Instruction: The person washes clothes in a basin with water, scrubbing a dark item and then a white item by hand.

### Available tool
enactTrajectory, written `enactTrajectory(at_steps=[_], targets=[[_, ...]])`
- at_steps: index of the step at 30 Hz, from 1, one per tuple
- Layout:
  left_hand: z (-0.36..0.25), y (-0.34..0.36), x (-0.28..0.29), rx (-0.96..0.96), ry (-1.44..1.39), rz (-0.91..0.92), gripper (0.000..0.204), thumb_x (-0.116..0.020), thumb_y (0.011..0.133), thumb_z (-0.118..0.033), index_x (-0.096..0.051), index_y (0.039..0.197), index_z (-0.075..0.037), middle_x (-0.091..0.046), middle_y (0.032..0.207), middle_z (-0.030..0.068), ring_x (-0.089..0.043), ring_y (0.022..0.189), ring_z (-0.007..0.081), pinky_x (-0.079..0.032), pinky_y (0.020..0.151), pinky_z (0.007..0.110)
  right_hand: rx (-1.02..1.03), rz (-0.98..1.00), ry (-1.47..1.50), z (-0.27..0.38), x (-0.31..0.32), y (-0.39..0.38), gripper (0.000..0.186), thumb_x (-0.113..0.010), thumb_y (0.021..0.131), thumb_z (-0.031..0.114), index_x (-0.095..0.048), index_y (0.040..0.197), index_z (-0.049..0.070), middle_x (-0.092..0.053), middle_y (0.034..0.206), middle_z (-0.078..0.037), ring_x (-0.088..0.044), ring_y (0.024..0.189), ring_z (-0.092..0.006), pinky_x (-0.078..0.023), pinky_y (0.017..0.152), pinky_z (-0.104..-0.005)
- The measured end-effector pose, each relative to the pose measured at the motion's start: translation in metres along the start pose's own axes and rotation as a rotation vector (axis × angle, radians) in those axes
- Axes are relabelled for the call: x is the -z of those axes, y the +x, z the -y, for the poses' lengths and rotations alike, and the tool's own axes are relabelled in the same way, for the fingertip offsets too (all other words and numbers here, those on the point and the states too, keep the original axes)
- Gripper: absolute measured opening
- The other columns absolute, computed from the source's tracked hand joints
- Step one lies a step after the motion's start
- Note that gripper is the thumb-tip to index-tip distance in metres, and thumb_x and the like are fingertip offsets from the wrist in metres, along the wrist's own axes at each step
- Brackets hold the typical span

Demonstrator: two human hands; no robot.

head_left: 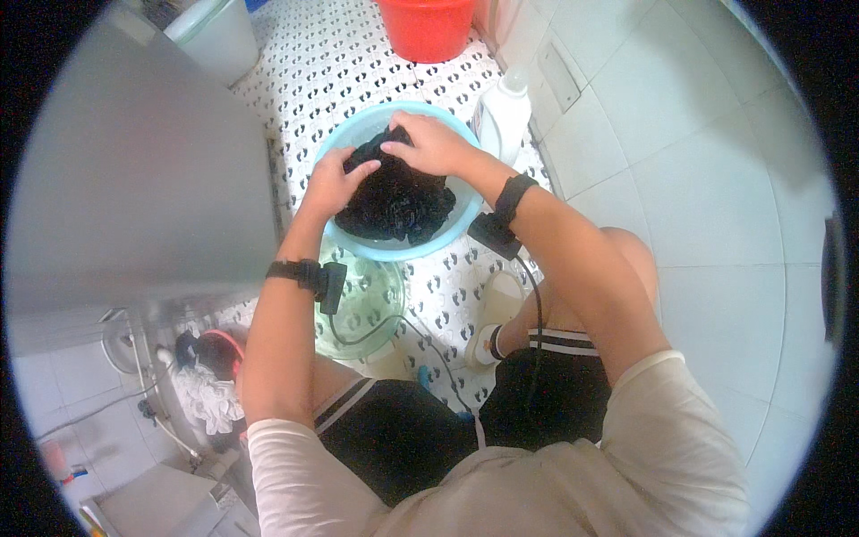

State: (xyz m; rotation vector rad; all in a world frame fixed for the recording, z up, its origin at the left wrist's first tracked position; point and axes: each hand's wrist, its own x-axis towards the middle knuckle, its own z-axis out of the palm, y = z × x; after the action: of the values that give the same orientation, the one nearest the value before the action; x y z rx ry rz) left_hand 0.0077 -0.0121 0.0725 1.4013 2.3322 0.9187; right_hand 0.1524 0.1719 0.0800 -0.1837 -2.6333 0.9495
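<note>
A wet-looking bundle of black cloth (398, 201), perhaps a garment, lies bunched up in a light blue basin (420, 250) on the floor. My left hand (331, 185) is at the left side of the cloth, its thumb and fingers closed on a fold. Across from it, my right hand (431, 146) grips the cloth's upper edge, with the thumb pointing toward the left one. Some fingertips of both hands are hidden behind the dark fabric. The cloth's exact kind cannot be made out.
A translucent green basin (362, 309) sits just nearer than the blue one. A white bottle (504, 115) stands by the tiled wall at right. Farther off are a red bucket (425, 31) and a white bin (215, 40). White cloth (206, 394) is piled at lower left.
</note>
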Motion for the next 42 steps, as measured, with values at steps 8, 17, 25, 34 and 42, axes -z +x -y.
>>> enactTrajectory(at_steps=[8, 17, 25, 34, 42], targets=[[-0.036, -0.003, 0.029, -0.142, -0.035, -0.283, 0.044, -0.084, 0.083, -0.032, -0.068, 0.103, 0.004, -0.061, 0.092, 0.0135, -0.059, 0.083, 0.0259, -0.048, 0.077, 0.036, 0.147, -0.23, 0.068, 0.04, 0.047, 0.009, 0.039, -0.075, 0.087, 0.036, -0.061, 0.1, 0.002, -0.068, 0.091, -0.022, -0.066, 0.087, -0.0431, -0.052, 0.078, -0.0483], [-0.013, -0.026, 0.015, 0.016, -0.165, 0.086, 0.055, -0.087, 0.079, -0.038, -0.068, 0.102, 0.007, -0.067, 0.098, 0.0175, -0.066, 0.09, 0.0289, -0.052, 0.083, 0.038, 0.094, -0.026, 0.239, 0.02, 0.024, -0.029, 0.035, -0.078, 0.089, 0.035, -0.065, 0.098, 0.004, -0.068, 0.09, -0.013, -0.064, 0.085, -0.0215, -0.051, 0.079, -0.0349], [0.005, -0.024, -0.027, 0.065, 0.246, 0.568, 0.07, -0.086, 0.07, -0.053, -0.071, 0.118, -0.004, -0.068, 0.117, 0.0201, -0.065, 0.107, 0.0351, -0.052, 0.09, 0.044, -0.246, 0.291, 0.204, -0.029, -0.031, -0.058, 0.048, -0.07, 0.089, 0.054, -0.063, 0.086, 0.006, -0.068, 0.092, -0.02, -0.065, 0.088, -0.0356, -0.049, 0.076, -0.0484], [0.028, -0.035, -0.064, 0.193, 0.426, 0.412, 0.163, -0.097, 0.04, -0.058, 0.006, 0.163, -0.028, -0.006, 0.166, 0.0297, -0.023, 0.146, 0.0577, -0.028, 0.117, 0.061, -0.311, 0.436, -0.237, -0.041, -0.062, -0.063, 0.144, -0.094, 0.047, 0.057, -0.014, 0.162, 0.027, -0.02, 0.161, -0.031, -0.028, 0.14, -0.0615, -0.029, 0.11, -0.0719], [0.058, -0.012, -0.089, 0.25, 0.178, 0.461, 0.16, -0.098, 0.045, -0.05, 0.007, 0.163, -0.024, -0.018, 0.164, 0.0289, -0.03, 0.143, 0.0574, -0.03, 0.116, 0.063, -0.275, 0.438, -0.075, -0.05, -0.078, -0.053, 0.145, -0.093, 0.052, 0.024, 0.001, 0.163, 0.026, -0.034, 0.151, -0.034, -0.049, 0.125, -0.0585, -0.045, 0.104, -0.0593]])
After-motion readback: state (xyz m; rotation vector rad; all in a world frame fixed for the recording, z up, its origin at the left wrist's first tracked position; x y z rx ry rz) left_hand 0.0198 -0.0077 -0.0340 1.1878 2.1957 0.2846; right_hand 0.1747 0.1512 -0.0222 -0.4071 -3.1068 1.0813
